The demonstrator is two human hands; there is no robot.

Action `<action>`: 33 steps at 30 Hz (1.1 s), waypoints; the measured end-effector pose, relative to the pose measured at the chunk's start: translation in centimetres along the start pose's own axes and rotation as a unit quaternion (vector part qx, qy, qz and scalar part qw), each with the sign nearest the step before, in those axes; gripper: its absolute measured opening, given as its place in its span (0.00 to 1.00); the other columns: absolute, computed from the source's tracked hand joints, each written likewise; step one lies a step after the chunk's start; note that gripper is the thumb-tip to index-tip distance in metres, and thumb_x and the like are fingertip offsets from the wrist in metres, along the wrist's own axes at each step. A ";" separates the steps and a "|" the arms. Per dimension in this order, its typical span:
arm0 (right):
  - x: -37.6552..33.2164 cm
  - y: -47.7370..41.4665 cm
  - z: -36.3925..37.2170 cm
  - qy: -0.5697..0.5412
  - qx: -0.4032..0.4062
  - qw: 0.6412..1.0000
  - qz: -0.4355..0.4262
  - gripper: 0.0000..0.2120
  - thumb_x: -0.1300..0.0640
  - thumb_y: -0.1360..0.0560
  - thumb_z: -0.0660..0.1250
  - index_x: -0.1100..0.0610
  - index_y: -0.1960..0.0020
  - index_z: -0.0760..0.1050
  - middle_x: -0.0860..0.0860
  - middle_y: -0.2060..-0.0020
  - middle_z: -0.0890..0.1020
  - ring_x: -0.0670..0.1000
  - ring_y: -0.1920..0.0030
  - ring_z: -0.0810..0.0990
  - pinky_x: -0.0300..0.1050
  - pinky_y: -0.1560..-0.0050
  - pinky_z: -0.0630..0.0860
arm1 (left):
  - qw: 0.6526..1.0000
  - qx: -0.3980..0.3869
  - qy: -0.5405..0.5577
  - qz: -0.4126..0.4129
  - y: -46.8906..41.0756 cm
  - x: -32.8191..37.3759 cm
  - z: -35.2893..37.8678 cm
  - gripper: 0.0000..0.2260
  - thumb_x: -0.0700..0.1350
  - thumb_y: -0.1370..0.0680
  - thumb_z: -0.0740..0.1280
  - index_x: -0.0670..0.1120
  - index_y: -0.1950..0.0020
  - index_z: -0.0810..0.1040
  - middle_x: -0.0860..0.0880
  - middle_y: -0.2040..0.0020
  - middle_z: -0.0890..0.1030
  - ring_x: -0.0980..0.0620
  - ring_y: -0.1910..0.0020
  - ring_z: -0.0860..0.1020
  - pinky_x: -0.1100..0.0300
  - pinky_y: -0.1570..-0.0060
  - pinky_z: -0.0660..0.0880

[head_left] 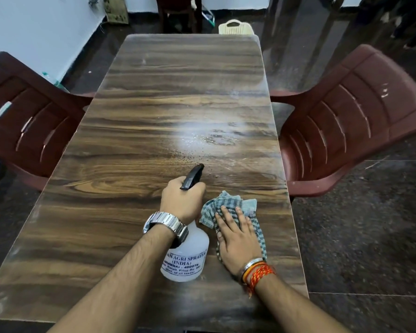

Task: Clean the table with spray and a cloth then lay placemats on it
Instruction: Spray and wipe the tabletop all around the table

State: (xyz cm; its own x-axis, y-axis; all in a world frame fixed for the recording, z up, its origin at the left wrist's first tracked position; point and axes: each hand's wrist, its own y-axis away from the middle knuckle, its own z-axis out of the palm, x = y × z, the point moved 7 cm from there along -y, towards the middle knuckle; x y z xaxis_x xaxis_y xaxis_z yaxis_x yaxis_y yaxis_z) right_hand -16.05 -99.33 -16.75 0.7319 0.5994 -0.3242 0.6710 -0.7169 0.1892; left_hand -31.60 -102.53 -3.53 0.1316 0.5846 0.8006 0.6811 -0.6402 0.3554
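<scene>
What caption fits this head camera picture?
Left hand sprays bottle at wooden table; right hand presses checked cloth.

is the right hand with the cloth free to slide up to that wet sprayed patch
Probably yes: the right hand lies flat on the checked blue-grey cloth, and bare wooden table separates it from the wet patch. The white spray bottle sits off to its left.

- We take this for a plain dining room in a home.
- We see a long wood-grain table (154, 121) with maroon plastic armchairs drawn up on both sides, one at the left (27, 116) and one at the right (351, 116).
- Another dark chair (178, 13) stands beyond the far end.
- We note dark speckled stone floor (370, 236) and pale painted walls (34, 32) with a dark skirting.
</scene>
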 end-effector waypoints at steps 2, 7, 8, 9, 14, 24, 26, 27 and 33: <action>-0.4 0.1 -0.1 0.003 0.008 1.000 0.017 0.27 0.46 0.24 0.50 0.43 0.25 0.56 0.40 0.24 0.50 0.53 0.23 0.47 0.49 0.27 0.37 | 1.000 -0.015 -0.006 -0.007 -0.8 0.3 0.5 0.09 0.49 0.32 0.64 0.45 0.67 0.70 0.49 0.73 0.73 0.44 0.70 0.71 0.56 0.68 0.65; -2.4 -1.8 -0.2 -0.010 0.022 0.999 0.031 0.27 0.44 0.23 0.46 0.44 0.24 0.53 0.41 0.24 0.48 0.53 0.23 0.42 0.52 0.28 0.35 | 0.999 -0.005 0.008 -0.031 -2.4 -0.2 0.1 0.10 0.50 0.36 0.62 0.44 0.69 0.72 0.47 0.74 0.75 0.42 0.69 0.76 0.55 0.66 0.69; -3.0 -2.8 -0.2 -0.012 0.025 0.999 0.032 0.27 0.44 0.22 0.46 0.45 0.24 0.53 0.41 0.24 0.48 0.54 0.23 0.43 0.52 0.28 0.35 | 0.999 0.005 0.009 -0.035 -2.8 -0.6 -0.4 0.10 0.51 0.36 0.62 0.44 0.69 0.73 0.47 0.73 0.76 0.41 0.69 0.76 0.54 0.65 0.71; -3.4 -4.0 -0.2 -0.016 0.030 0.999 0.035 0.27 0.44 0.22 0.45 0.45 0.24 0.54 0.41 0.23 0.49 0.54 0.23 0.43 0.53 0.28 0.36 | 0.999 0.010 0.015 -0.039 -3.1 -0.8 -1.0 0.11 0.51 0.36 0.63 0.44 0.69 0.74 0.46 0.72 0.77 0.39 0.69 0.77 0.52 0.65 0.72; -3.4 -13.4 -1.4 -0.029 0.059 0.993 0.094 0.26 0.45 0.22 0.47 0.45 0.24 0.54 0.41 0.23 0.50 0.53 0.23 0.41 0.55 0.25 0.39 | 0.998 0.005 0.026 -0.050 -5.3 -2.2 -3.8 0.08 0.49 0.35 0.63 0.44 0.65 0.71 0.49 0.76 0.73 0.43 0.79 0.77 0.55 0.68 0.71; -3.0 -28.0 -4.5 0.011 0.054 0.993 0.106 0.26 0.47 0.21 0.53 0.48 0.24 0.57 0.45 0.23 0.55 0.58 0.24 0.48 0.57 0.25 0.45 | 0.997 0.004 0.059 -0.044 -12.2 -2.8 -7.7 0.05 0.41 0.25 0.67 0.42 0.59 0.72 0.44 0.67 0.74 0.46 0.81 0.74 0.59 0.75 0.68; -10.2 -26.6 -2.2 0.037 0.009 0.996 -0.079 0.28 0.47 0.23 0.55 0.49 0.24 0.57 0.48 0.24 0.58 0.59 0.24 0.50 0.56 0.25 0.47 | 0.998 0.003 0.056 -0.030 -13.4 -1.8 -7.0 0.08 0.43 0.30 0.68 0.39 0.61 0.73 0.44 0.69 0.75 0.44 0.78 0.76 0.55 0.71 0.69; -12.8 -25.1 -1.2 0.055 -0.025 0.986 -0.154 0.28 0.46 0.24 0.58 0.50 0.25 0.59 0.49 0.25 0.60 0.58 0.24 0.51 0.56 0.25 0.47 | 0.999 0.005 0.049 -0.017 -14.0 -1.2 -6.5 0.11 0.45 0.33 0.68 0.37 0.61 0.75 0.43 0.69 0.76 0.44 0.74 0.76 0.53 0.68 0.70; -2.9 -26.7 -4.4 0.048 0.020 0.996 -0.078 0.24 0.49 0.22 0.55 0.47 0.26 0.61 0.48 0.24 0.59 0.57 0.25 0.54 0.56 0.26 0.51 | 0.997 -0.052 0.054 -0.016 -15.5 0.8 -2.6 0.04 0.41 0.30 0.66 0.42 0.62 0.72 0.42 0.69 0.73 0.44 0.76 0.75 0.57 0.75 0.69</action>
State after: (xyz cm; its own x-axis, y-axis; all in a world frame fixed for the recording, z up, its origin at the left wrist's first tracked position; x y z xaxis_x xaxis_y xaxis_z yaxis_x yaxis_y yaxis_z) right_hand -35.51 -80.36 -16.77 0.6277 0.7352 -0.2558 0.7740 -0.6243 0.1052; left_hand -43.89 -93.47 -7.16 0.0278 0.5521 0.8333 0.6044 -0.6733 0.4259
